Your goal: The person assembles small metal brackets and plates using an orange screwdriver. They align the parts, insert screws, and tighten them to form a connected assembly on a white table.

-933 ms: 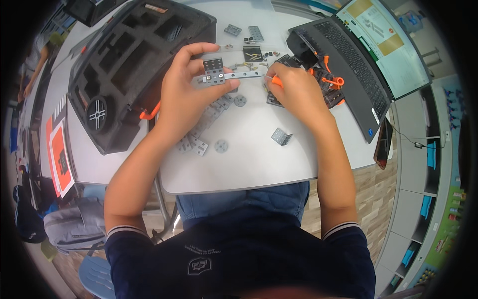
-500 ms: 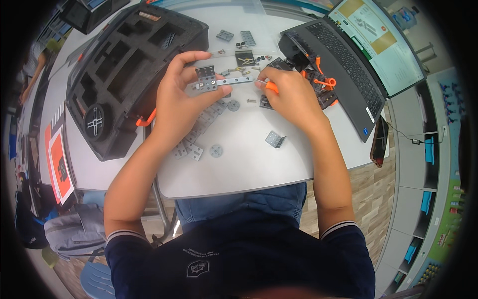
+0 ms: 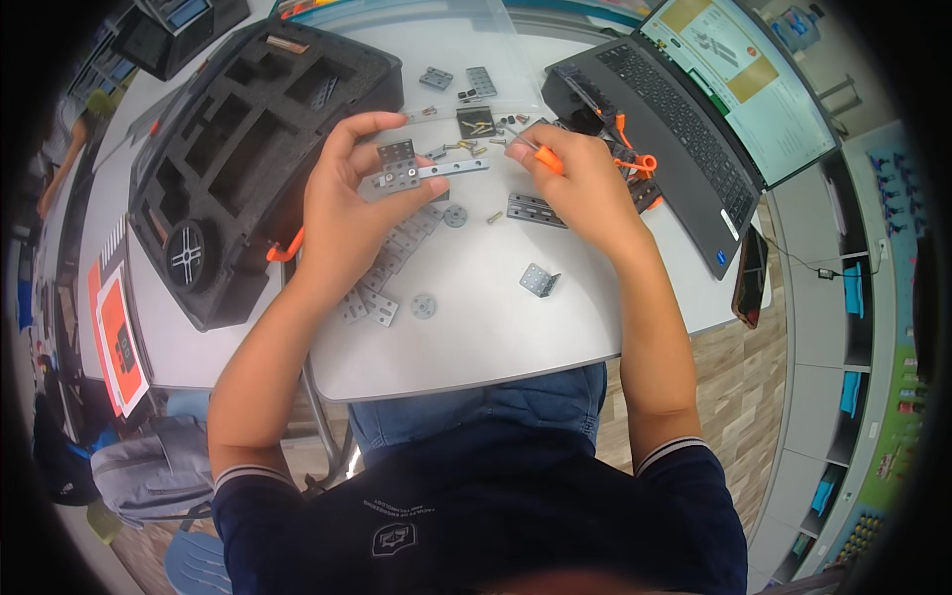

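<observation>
My left hand (image 3: 352, 193) pinches a metal beam (image 3: 454, 169) with a perforated angle bracket (image 3: 399, 167) fixed to its left end by screws. The beam points right, toward my other hand. My right hand (image 3: 580, 178) is closed round an orange-handled screwdriver (image 3: 547, 160), its shaft pointing up and left, apart from the beam. Below the hands lie a loose screw (image 3: 496, 217), a slotted grey channel (image 3: 535, 209) and another angle bracket (image 3: 539, 280). Flat perforated plates (image 3: 379, 303) and round grey discs (image 3: 423, 306) are spread under my left wrist.
A black foam-lined case (image 3: 253, 129) stands on the left, a wheel (image 3: 188, 253) in its near corner. An opened laptop (image 3: 674, 119) is at the right. Brass-coloured screws lie about a small black tray (image 3: 475, 123) at the back. A phone (image 3: 751, 283) sits by the right edge.
The screwdriver tip has come away from the beam's right end and now points up and left. My left hand still holds the beam and bracket.
</observation>
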Demonstrator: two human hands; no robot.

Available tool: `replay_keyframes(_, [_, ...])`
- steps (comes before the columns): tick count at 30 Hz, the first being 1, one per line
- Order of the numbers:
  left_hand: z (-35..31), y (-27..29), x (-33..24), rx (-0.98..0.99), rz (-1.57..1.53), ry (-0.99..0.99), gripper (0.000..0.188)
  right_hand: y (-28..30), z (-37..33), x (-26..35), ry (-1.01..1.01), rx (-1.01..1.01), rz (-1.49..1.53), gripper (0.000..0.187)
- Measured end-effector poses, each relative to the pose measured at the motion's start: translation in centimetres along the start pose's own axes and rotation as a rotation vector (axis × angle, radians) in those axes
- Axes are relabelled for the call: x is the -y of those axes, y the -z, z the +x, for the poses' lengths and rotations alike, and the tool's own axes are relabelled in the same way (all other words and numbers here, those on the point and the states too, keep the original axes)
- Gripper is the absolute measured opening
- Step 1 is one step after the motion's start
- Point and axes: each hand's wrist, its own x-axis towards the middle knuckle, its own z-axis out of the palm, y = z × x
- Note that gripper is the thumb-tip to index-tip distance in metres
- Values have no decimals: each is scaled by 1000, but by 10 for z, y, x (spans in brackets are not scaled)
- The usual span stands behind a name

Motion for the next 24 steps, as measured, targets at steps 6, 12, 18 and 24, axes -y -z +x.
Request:
replay_keyframes(6, [-1, 1, -1, 5, 2, 17, 63, 5, 2, 2, -109, 104, 290, 27])
replay_keyframes(12, [1, 3, 4, 13, 34, -35, 64, 3, 2, 3, -46, 216, 577, 26])
replay_keyframes(18, [5, 8, 12, 41, 127, -124, 64, 2, 0, 7, -130, 259, 659, 21])
replay_keyframes(24, [5, 6, 12, 82, 122, -153, 64, -2, -1, 10, -95, 263, 697, 17])
